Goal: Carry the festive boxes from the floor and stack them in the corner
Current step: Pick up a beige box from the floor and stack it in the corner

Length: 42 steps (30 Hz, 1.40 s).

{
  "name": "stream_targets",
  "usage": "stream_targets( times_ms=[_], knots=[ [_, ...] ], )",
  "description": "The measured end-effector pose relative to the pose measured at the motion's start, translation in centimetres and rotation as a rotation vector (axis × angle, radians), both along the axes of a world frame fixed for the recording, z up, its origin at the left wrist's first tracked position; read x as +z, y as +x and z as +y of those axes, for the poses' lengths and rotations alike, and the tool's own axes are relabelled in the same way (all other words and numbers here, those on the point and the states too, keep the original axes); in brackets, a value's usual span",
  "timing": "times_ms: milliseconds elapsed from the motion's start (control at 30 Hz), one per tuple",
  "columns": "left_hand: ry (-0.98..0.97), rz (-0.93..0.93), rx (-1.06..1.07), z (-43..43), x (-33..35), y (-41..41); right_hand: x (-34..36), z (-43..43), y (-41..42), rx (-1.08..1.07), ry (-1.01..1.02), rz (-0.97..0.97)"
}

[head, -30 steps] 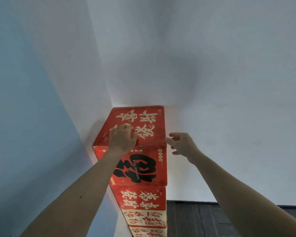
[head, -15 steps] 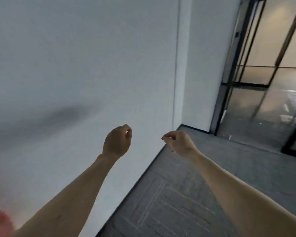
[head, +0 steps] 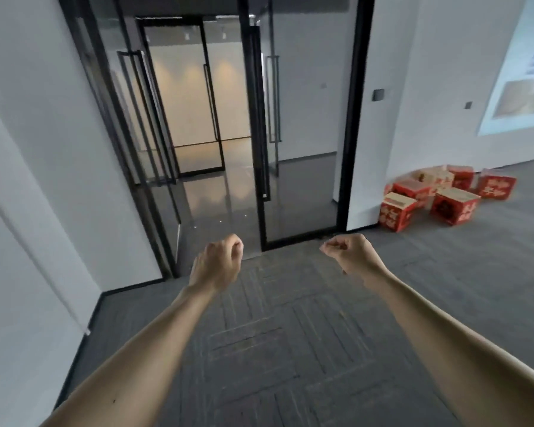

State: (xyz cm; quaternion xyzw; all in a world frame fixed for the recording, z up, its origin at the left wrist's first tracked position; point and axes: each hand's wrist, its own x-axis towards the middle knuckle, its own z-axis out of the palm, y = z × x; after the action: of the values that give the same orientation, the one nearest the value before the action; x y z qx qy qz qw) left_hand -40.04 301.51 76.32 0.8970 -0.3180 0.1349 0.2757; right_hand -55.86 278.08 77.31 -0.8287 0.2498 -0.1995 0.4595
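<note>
Several red and cream festive boxes (head: 455,205) lie scattered on the grey floor against the white wall at the far right. The nearest box (head: 396,212) stands beside the door frame. My left hand (head: 218,261) and my right hand (head: 350,252) are stretched out in front of me at mid height, well short of the boxes. Both have their fingers curled in and hold nothing. The stack in the corner is out of view.
Black-framed glass doors (head: 302,143) stand straight ahead, with one leaf (head: 261,118) swung open onto a glossy corridor. A white wall (head: 37,180) runs along my left. Grey carpet tiles (head: 290,349) cover the floor. A projected image (head: 524,66) lights the right wall.
My left hand has come off the top box of the stack. The view has swung right, away from the corner, past the wall to the glass doors and the boxes on the floor.
</note>
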Motion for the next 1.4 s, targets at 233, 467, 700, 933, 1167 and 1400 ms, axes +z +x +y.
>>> stream_targets(
  times_ms=[233,467,700,933,1167,1400],
  knots=[
    [0.011,0.026,-0.29,-23.5,-1.5,-0.4,-3.0,-17.8,-7.4,-0.351,-0.016,0.045],
    [0.04,0.056,-0.539,-45.3,-4.3,-0.4,-6.2,-34.0,-10.6,-0.59,-0.005,0.126],
    [0.089,0.111,-0.721,-67.1,-4.3,1.8,-5.6,-50.8,-9.8,-0.714,-0.008,0.159],
    [0.127,0.095,-0.873,-86.1,-5.3,2.5,-6.8,-65.4,-10.4,-0.806,0.035,0.171],
    [0.21,0.095,-0.896,-106.1,-8.7,5.0,-11.1,-84.8,-9.5,-0.801,0.041,0.193],
    [0.195,0.162,-0.782,-122.9,-8.1,9.8,-10.3,-105.4,-3.2,-0.693,0.088,0.191]
  ],
)
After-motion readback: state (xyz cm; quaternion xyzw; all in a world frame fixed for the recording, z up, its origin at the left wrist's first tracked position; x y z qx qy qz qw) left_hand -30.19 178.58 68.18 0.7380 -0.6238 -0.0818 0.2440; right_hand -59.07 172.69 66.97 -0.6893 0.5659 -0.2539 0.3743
